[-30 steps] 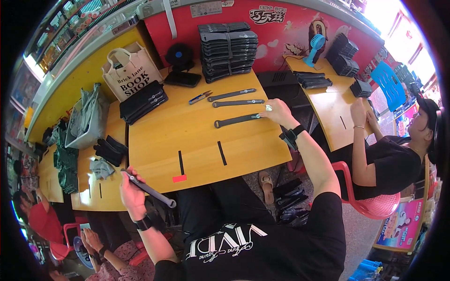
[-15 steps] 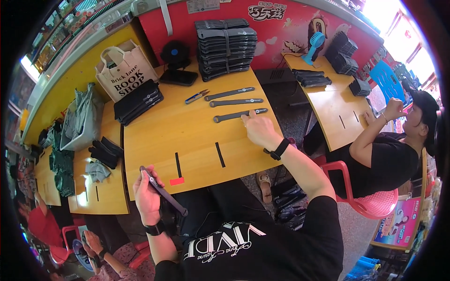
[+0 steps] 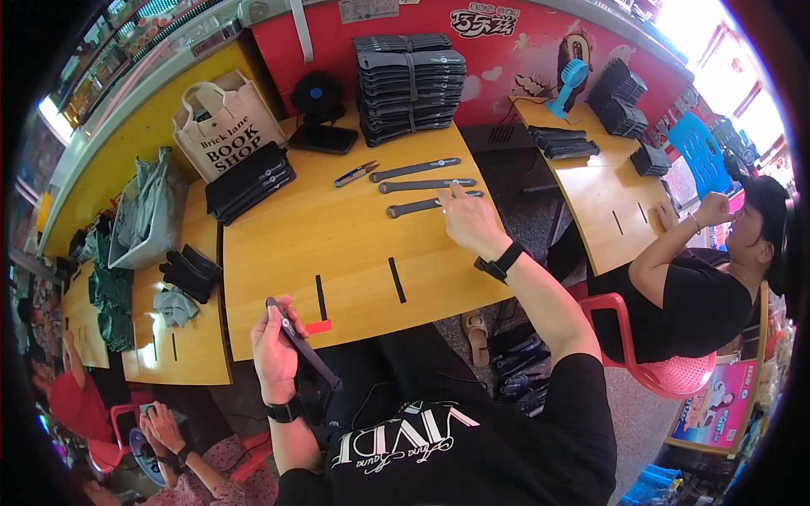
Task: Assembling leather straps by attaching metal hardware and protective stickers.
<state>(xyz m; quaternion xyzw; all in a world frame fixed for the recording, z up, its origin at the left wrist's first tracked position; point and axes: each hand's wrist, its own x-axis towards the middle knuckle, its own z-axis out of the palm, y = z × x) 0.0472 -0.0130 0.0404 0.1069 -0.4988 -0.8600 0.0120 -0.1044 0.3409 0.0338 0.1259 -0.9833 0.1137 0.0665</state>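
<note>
My left hand [image 3: 276, 356] is closed around a dark grey strap [image 3: 314, 361] with a rounded end, which hangs tilted past the table's front edge. Three similar straps lie side by side on the yellow table [image 3: 278, 244]: a far one [image 3: 413, 170], a middle one [image 3: 413, 186] and a near one [image 3: 410, 208]. Over the right ends of the middle and near straps reaches my right hand [image 3: 472, 221], index finger stretched out and no strap lifted. Whether its fingertips press on a strap I cannot tell. Blue-handled thread snips [image 3: 355, 174] lie left of the straps.
A tall banded stack of dark straps [image 3: 411, 88] stands at the back, beside a black phone [image 3: 322, 139] and a small black fan [image 3: 317, 94]. Folded black pieces [image 3: 251, 183] and a canvas bag [image 3: 228, 126] are at left. A co-worker [image 3: 700, 261] sits at right.
My right hand has shifted slightly, its index finger going from the near strap toward the middle one. My left hand has moved a little to the right with its strap.
</note>
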